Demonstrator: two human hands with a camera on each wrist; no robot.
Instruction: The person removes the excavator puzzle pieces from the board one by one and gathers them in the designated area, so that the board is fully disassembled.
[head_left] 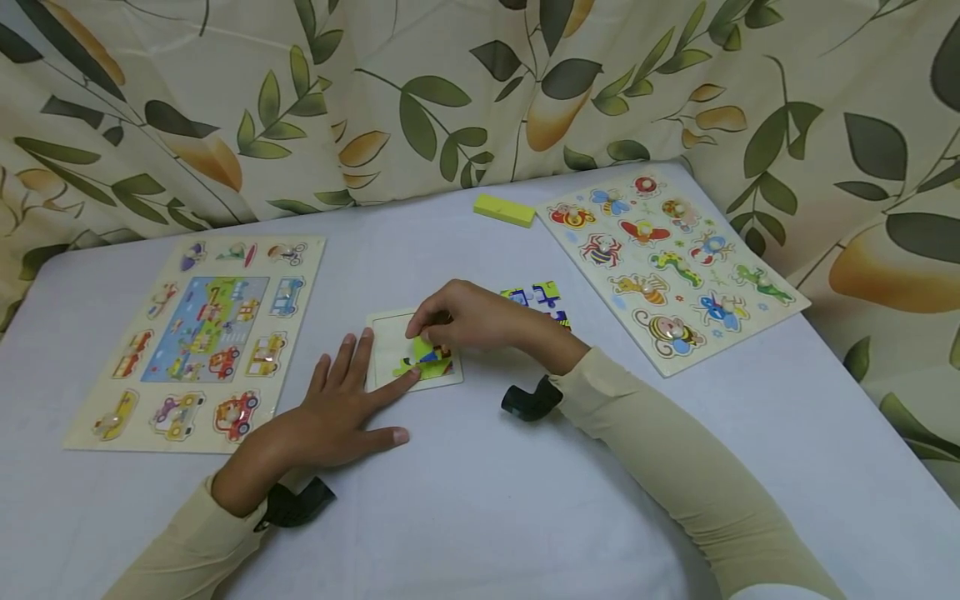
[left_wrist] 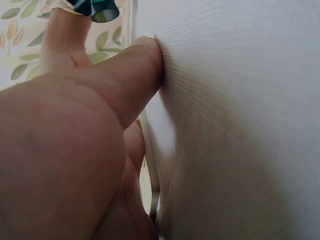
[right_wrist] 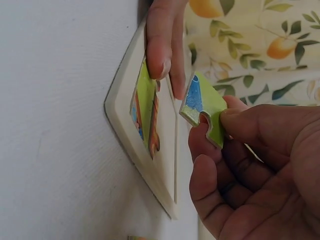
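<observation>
My right hand (head_left: 476, 315) pinches a green and blue jigsaw piece (right_wrist: 212, 102) between thumb and fingers, held just above a small wooden puzzle tray (head_left: 386, 333). Joined green pieces (right_wrist: 144, 92) lie in part of the tray, with bare wood beside them. Spread out flat, my left hand (head_left: 333, 417) rests at the tray's left side. Its index finger touches the pieces in the tray, and its thumb (left_wrist: 142, 60) lies on the white cloth. From the head view, the right fingers partly cover the held piece.
Loose blue and yellow jigsaw pieces (head_left: 551, 293) lie behind my right wrist. A vehicle peg board (head_left: 82, 437) is on the left, an insect peg board (head_left: 666, 367) on the right. A yellow-green block (head_left: 504, 210) sits near the back edge, before a leaf-patterned curtain (head_left: 420, 125).
</observation>
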